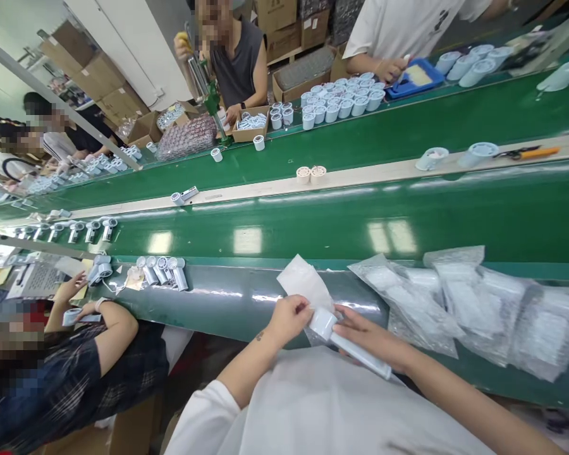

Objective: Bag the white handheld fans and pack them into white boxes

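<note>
Pinching pouch, left hand; right hand on device

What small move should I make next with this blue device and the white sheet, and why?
Probably fold the white sheet down around the pale blue handheld device. The sheet stands up loose above the device's head, your left hand is pinching it there, and your right hand is steadying the device.

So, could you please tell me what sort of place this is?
Most likely a factory production line: a green conveyor belt carries rows of identical pale blue plastic parts, co-workers work along it, and the left hand and right hand handle a pale blue device beside piled clear plastic bags.
</note>
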Available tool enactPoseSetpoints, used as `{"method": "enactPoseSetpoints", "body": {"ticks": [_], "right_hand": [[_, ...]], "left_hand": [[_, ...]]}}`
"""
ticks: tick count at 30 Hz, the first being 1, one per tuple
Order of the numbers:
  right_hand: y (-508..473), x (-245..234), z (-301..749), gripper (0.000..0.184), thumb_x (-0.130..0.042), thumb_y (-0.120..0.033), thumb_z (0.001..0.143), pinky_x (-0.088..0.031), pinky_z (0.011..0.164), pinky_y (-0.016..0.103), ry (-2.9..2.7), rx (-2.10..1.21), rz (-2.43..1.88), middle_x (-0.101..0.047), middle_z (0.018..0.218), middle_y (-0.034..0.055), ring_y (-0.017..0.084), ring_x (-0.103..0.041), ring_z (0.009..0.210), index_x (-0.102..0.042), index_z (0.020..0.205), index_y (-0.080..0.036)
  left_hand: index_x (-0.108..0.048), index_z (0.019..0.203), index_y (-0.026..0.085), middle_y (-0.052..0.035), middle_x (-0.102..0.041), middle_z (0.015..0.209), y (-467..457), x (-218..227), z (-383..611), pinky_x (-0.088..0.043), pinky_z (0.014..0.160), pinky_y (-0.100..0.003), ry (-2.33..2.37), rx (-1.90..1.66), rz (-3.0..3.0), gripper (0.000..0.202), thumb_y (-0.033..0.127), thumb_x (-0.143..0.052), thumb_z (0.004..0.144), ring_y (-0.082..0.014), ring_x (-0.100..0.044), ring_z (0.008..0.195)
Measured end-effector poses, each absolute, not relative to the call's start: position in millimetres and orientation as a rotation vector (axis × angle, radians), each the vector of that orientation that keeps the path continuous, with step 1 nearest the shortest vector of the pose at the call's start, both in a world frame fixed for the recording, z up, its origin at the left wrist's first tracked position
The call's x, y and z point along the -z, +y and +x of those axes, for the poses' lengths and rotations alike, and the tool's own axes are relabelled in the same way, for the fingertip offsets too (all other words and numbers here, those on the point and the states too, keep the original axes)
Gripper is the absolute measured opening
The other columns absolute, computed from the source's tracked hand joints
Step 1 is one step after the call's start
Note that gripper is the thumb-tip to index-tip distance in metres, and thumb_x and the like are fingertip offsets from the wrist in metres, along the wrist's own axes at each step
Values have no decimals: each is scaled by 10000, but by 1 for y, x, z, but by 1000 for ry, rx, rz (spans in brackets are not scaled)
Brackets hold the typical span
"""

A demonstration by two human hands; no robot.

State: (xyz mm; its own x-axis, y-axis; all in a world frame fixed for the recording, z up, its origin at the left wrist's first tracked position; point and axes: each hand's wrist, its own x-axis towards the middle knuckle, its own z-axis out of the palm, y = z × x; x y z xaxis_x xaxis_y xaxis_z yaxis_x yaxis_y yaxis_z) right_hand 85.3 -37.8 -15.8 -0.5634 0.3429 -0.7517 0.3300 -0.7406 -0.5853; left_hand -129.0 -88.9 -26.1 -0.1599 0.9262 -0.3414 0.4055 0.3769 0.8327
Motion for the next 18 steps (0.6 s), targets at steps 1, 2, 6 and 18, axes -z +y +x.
{"method": "enactPoseSetpoints", "body": {"ticks": [1, 2, 6, 18], "right_hand": [[-38, 13, 83, 808, -704, -477, 788, -491, 460, 243, -1195, -2507, -1469, -651, 857, 23, 181, -649, 661, -303, 1465, -297], [-39, 10, 80, 809, -699, -477, 792, -492, 453, 246, -1255, -2487, -1470, -643, 819, 13, 186, -647, 655, -301, 1472, -294], [-40, 4, 74, 639, -690, -467, 799, -528, 478, 271, -1231, -2389, -1568, -637, 768, 12, 216, -671, 696, -474, 1354, -235], [-60, 2, 64, 466, -730, -403, 733, -535, 494, 313, -691, -2187, -1669, -660, 665, -21, 225, -674, 608, -469, 1095, -269]], "left_hand": [[-659, 809, 170, -4, -617, 704, -87, 21, -126, -458, 667, -240, 1712, -676, 1359, 127, 221, -549, 847, -127, -559, 665], [-670, 858, 174, -24, -638, 752, -86, 16, -125, -478, 708, -255, 1674, -610, 1541, 168, 225, -511, 879, -143, -584, 714], [-643, 1002, 152, -96, -649, 883, -91, 6, -127, -512, 821, -338, 1546, -319, 2140, 212, 183, -456, 905, -216, -613, 874], [-507, 1037, 158, -132, -663, 971, -109, 20, -97, -524, 831, -395, 1769, -72, 1795, 162, 193, -435, 896, -261, -651, 911]]}}
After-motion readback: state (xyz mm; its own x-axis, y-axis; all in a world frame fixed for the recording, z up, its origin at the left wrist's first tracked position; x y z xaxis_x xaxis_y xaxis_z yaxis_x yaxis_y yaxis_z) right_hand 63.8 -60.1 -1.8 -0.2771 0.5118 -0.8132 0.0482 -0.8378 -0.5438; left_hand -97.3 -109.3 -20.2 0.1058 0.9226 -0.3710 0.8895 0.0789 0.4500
